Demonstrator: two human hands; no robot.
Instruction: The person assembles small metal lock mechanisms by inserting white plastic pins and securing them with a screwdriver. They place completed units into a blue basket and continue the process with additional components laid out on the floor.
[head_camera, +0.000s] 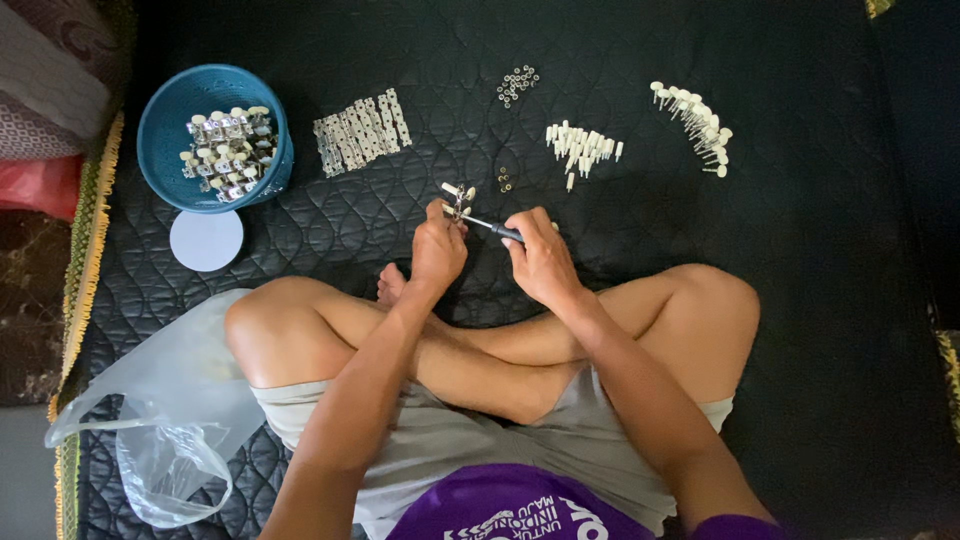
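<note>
Left hand (437, 245) gripped a tuner (459, 197) at its fingertips; right hand (540, 258) clenched a screwdriver (492, 227), tip at the tuner

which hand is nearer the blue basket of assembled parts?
Left. The left hand holds a small metal part right of the blue basket. The right hand grips a screwdriver farther right still.
</note>
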